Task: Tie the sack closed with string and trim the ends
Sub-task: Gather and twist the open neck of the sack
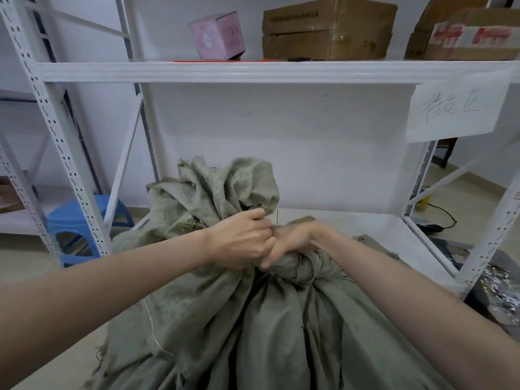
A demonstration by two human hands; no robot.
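- We've got the sack choked at its neck, right in the middle of the view. Its body spreads down towards us and the loose top flares up and a bit left, beyond the fists.
- Left hand: fingers curled tight round the gathered cloth, on the upper left of the neck.
- Right hand: wrapped round the same neck from the right, a touch lower. The two hands are touching each other.
- The neck's long axis runs up and away from us, so we reckon any wrap has to go crosswise, just under the fists.
- String: honestly can't pick it out. There's a thin dark line just above the knuckles, but it's too fine to call.
- Neither hand looks free, so one would have to let go to fetch string, and the gather may slacken.
- Around: white shelf deck right behind the sack, blue stool off left, boxes overhead. The floppy top hanging over the left hand is the main nuisance.
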